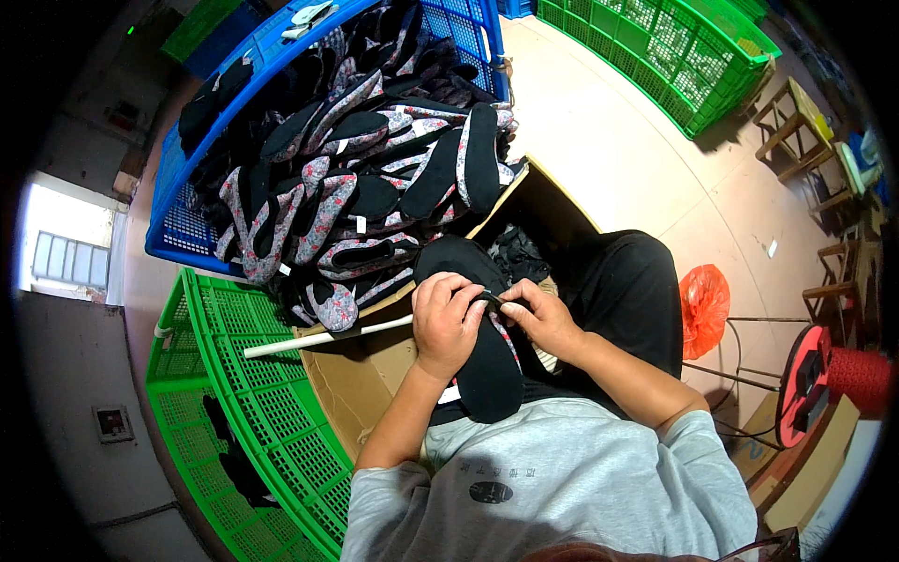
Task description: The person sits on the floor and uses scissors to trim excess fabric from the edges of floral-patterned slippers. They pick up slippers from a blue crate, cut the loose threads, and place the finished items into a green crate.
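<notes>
A black slipper (pixel 492 377) with a small strip of floral fabric along its edge lies over my lap. My left hand (pixel 444 323) is closed on its middle, thumb and fingers pinching the dark rim. My right hand (pixel 545 320) pinches the same rim from the other side, so the fingertips of both hands nearly meet. Whatever small detail lies between the fingertips is too small to make out. Just beyond my hands, a dark rounded sole (pixel 459 260) shows; I cannot tell whether it belongs to the same slipper.
Ahead, a blue crate (pixel 187 229) overflows with black and floral slippers (pixel 375 197). A cardboard box (pixel 361 379) and a white rod (pixel 328 339) are by my left arm. Green crates (pixel 272 412) stand left, another green crate (pixel 655 56) far right. An orange bag (pixel 704 309) and red reel (pixel 805 384) are right.
</notes>
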Motion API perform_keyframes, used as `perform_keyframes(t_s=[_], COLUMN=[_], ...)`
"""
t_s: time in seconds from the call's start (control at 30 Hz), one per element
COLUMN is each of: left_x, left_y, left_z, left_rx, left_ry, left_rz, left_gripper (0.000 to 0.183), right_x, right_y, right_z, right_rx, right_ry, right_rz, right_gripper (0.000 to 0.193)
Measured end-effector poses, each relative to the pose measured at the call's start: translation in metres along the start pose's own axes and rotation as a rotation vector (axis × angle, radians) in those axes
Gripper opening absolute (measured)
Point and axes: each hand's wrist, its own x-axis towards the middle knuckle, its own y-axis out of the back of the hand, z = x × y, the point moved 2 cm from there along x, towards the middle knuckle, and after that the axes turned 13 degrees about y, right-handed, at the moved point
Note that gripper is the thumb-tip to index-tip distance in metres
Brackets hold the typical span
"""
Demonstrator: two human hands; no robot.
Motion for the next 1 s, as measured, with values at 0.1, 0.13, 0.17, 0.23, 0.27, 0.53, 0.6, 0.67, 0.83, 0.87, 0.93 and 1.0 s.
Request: perform_keyframes(t_s=[0.1,0.13,0.17,0.23,0.27,0.53,0.6,0.67,0.83,0.87,0.93,1.0], left_x=[0.000,-0.001,-0.002,-0.005,-0.007,-0.078,-0.094,-0.093,-0.101,-0.104,-0.107,-0.118], left_y=[0.000,-0.001,-0.001,0.003,0.006,0.003,-0.003,-0.002,0.000,-0.001,0.000,-0.005], left_z=[-0.001,-0.002,-0.003,-0.001,-0.001,-0.048,-0.056,-0.049,-0.046,-0.045,-0.041,-0.043], left_rx=[-0.006,-0.008,-0.010,-0.001,0.005,-0.497,-0.887,-1.117,-1.103,-1.102,-1.049,-0.864], left_ry=[0.005,0.007,0.008,0.030,0.042,0.744,0.896,0.991,1.035,1.040,1.046,0.968], left_rz=[-0.001,-0.002,-0.003,0.032,0.050,0.102,0.053,0.003,-0.060,-0.074,-0.074,-0.044], left_gripper=[0.030,0.031,0.032,0.037,0.040,0.050,0.044,0.037,0.030,0.030,0.027,0.026], right_x=[-0.003,-0.005,-0.007,-0.011,-0.012,-0.016,-0.018,-0.023,-0.034,-0.034,-0.037,-0.039], right_y=[-0.003,-0.004,-0.005,-0.007,-0.008,-0.016,-0.022,-0.022,-0.026,-0.025,-0.025,-0.027], right_z=[0.006,0.007,0.008,0.010,0.011,0.021,0.022,0.029,0.034,0.034,0.038,0.041], right_rx=[0.177,0.249,0.256,0.272,0.281,0.486,0.558,0.508,0.444,0.395,0.302,0.235], right_ry=[-0.040,-0.062,-0.076,-0.103,-0.117,-0.186,-0.190,-0.239,-0.253,-0.263,-0.280,-0.305], right_rz=[0.087,0.124,0.151,0.203,0.227,0.145,0.154,0.165,0.210,0.223,0.260,0.292], right_gripper=[0.020,0.021,0.022,0.024,0.026,0.045,0.046,0.045,0.043,0.039,0.036,0.032])
